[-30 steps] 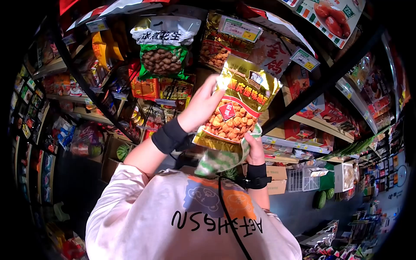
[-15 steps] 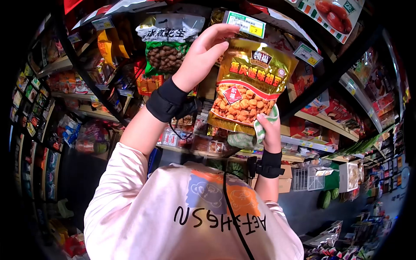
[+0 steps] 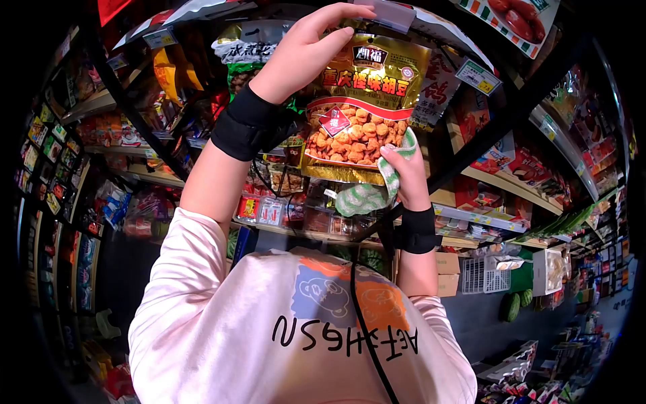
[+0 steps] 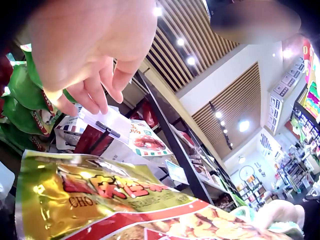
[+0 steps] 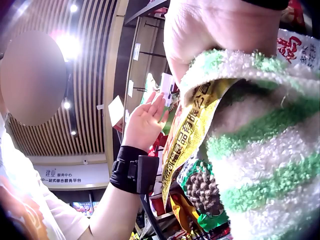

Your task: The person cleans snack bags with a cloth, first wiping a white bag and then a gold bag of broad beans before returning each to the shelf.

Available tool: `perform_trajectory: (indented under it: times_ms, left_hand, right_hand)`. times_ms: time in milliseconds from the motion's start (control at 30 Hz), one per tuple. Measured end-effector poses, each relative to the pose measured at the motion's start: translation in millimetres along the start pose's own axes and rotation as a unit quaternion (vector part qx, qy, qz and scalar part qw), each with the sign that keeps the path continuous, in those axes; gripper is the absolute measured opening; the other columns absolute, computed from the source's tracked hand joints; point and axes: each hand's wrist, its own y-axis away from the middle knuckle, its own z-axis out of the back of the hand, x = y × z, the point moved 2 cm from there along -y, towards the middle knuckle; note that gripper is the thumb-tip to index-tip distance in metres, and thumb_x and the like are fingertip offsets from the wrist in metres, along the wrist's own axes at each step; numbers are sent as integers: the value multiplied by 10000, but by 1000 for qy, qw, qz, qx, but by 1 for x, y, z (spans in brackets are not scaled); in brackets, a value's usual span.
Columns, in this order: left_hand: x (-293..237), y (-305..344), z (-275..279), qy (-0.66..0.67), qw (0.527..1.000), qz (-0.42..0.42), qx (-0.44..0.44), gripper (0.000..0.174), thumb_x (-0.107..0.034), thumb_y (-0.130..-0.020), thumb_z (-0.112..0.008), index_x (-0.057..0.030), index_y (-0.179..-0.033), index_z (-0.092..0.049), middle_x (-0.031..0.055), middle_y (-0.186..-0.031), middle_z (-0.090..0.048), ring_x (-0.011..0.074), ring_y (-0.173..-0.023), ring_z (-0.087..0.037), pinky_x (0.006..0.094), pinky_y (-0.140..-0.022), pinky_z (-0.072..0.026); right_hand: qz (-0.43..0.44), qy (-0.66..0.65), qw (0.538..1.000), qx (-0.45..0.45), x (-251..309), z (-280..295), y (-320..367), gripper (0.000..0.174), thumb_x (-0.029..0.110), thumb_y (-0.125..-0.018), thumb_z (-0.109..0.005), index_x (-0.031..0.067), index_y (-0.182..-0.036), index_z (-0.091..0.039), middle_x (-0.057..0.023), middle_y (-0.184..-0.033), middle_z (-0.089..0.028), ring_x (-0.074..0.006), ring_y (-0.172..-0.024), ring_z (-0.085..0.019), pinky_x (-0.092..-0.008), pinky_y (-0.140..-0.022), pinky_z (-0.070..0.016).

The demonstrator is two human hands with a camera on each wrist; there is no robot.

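In the head view the right hand (image 3: 408,176) grips the lower right edge of a gold snack bag (image 3: 360,111), thumb on its front. A green-and-white striped cloth (image 3: 362,200) is in that same hand, hanging below the bag; it fills much of the right wrist view (image 5: 265,155). The left hand (image 3: 296,52) is raised above the bag's upper left, fingers extended to a pale price-tag holder (image 3: 390,15), which is tilted. The left wrist view has these fingers (image 4: 95,95) at the holder (image 4: 111,124), with the bag (image 4: 120,192) below.
A peanut bag (image 3: 241,60) hangs partly behind the left forearm. Another price tag (image 3: 478,77) is on the rail at the right. Shelves of packets (image 3: 498,161) flank both sides. Cardboard boxes (image 3: 447,274), a white crate (image 3: 486,275) and watermelons (image 3: 511,306) lie lower right.
The left hand has left the gold bag and moved up to the price-tag holder, which has tipped. The right hand has raised the bag and cloth.
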Motion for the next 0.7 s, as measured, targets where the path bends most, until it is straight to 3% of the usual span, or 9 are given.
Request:
perform_trajectory:
  times_ms: [133, 233, 267, 367, 500, 533, 567, 700]
  left_hand:
    - [-1, 4, -1, -99, 995, -26, -3, 356, -62, -841, -527, -16, -1194, -521, 138, -1253, -509, 232, -1178, -476, 368, -1021, -344]
    - [13, 7, 0, -232, 953, -191, -37, 289, -34, -837, -476, -43, -1107, -577, 134, -1152, -594, 269, -1108, -546, 336, -925, -425]
    - [13, 8, -1, -243, 949, -196, -40, 303, -27, -808, -478, -53, -1092, -580, 153, -1155, -592, 309, -1121, -528, 372, -944, -414]
    - [14, 13, -4, -309, 919, -232, -80, 316, -33, -789, -488, -64, -1089, -582, 135, -1178, -589, 300, -1129, -529, 389, -954, -399]
    - [40, 21, -10, -361, 902, -223, -73, 335, -10, -810, -456, -31, -1124, -571, 130, -1177, -574, 275, -1079, -546, 340, -936, -394]
    - [41, 24, -14, -331, 923, -186, -60, 359, -8, -759, -465, -51, -1095, -582, 155, -1089, -580, 343, -990, -548, 378, -874, -413]
    - [48, 27, -19, -334, 924, -178, -56, 366, -15, -749, -476, -62, -1096, -581, 151, -1061, -573, 337, -969, -543, 403, -859, -406]
    - [77, 37, -43, -393, 894, -206, -57, 405, -43, -733, -514, -88, -1132, -571, 140, -1203, -539, 326, -1130, -491, 425, -976, -354]
  right_hand:
    - [4, -9, 1000, -6, -4, 0, -8, 504, 39, -813, -645, -2, -1262, -420, -82, -1161, -568, -150, -1034, -564, -295, -908, -444]
    - [-3, -6, 1000, -12, -3, -2, -12, 481, 38, -818, -636, -1, -1251, -430, -81, -1161, -570, -153, -1041, -562, -299, -914, -439]
    - [-4, -6, 1000, -12, -2, -3, -14, 478, 39, -820, -634, -1, -1251, -431, -81, -1162, -569, -152, -1042, -561, -300, -916, -438]
    - [-8, -13, 1000, -11, -7, -1, -26, 440, 55, -833, -624, 1, -1234, -448, -72, -1139, -576, -147, -1017, -568, -298, -895, -444]
    - [-20, -24, 999, -24, -24, 9, -57, 339, 53, -845, -613, 15, -1158, -489, -44, -1014, -597, -134, -907, -592, -279, -803, -466]
    - [-26, -12, 999, -39, -29, 13, -67, 309, 52, -847, -612, 17, -1131, -496, -40, -980, -597, -129, -873, -595, -275, -771, -471]
    - [-32, -1, 998, -54, -34, 15, -76, 279, 50, -848, -611, 19, -1104, -504, -36, -946, -597, -125, -838, -597, -271, -739, -476]
    - [-51, -67, 993, -86, -64, 28, -116, 113, 42, -864, -581, 24, -974, -565, -43, -893, -607, -134, -784, -601, -269, -685, -482]
